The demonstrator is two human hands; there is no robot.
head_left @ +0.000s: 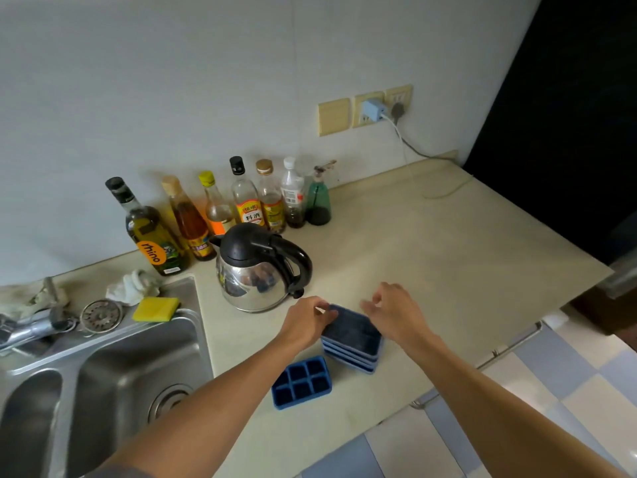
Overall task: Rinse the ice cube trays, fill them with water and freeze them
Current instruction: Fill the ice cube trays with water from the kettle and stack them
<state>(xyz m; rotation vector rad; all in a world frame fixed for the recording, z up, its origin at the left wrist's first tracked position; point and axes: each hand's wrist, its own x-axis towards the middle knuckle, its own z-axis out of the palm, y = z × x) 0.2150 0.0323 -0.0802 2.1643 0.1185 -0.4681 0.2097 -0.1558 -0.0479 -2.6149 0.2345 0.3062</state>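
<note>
sink (113,384) at left, set in table (448,270) | sponge (155,309) on sink's back rim | kettle (262,269) right of sink | row of bottles (220,212) behind kettle, along wall | stack of trays (351,339) in front of kettle | single tray (301,382) in front-left of stack | sockets (365,110) on wall, back right

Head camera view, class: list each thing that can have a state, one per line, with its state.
Stack of blue ice cube trays: on the counter, not at the sink.
Single blue six-cell tray: upright, looks empty.
Left hand: fingers on the stack's far left corner.
Right hand: open, beside the stack.
Steel kettle with black lid: lid shut.
Steel double sink: no water visible.
Row of bottles: upright, capped.
</note>
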